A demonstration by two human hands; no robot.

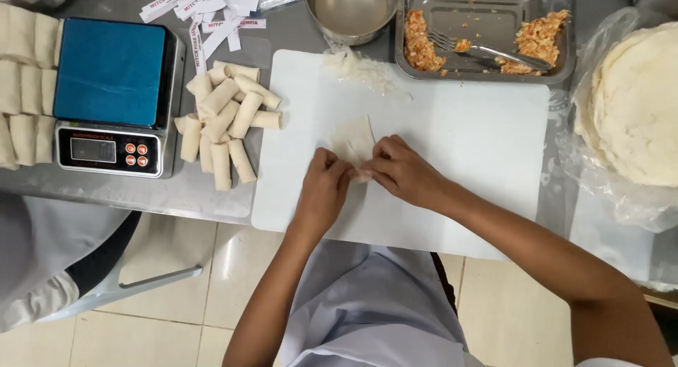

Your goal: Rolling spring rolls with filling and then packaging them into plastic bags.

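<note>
The spring roll wrapper [353,142] lies near the middle of the frame on the white cutting board [459,134], its near edge gathered under both hands while a pale corner points away toward the top. The left hand [323,187] has its fingers curled down and pinches the left end of the fold; the right hand [402,170] meets it from the right, fingertips pressed onto the same fold, so both grips are closed on the wrapper and the filling inside is hidden. In my judgement the thin sheet could tear or the roll could come out slack if the fingers pull unevenly, and filling could squeeze out at an open end. Left of the board, a loose pile of finished spring rolls [224,123] rests on the steel table [212,190], touching one another. Further left stands a kitchen scale [113,91] with a blue platform, and more rolls are lined up in rows [21,84] at the left edge. At the right edge a stack of round wrappers [635,105] sits on clear plastic. Along the top are a steel tray [487,28] with orange-flecked filling and a fork [487,52], a round steel bowl [352,10], a scatter of white shreds [357,67] and paper label strips [212,7].
</note>
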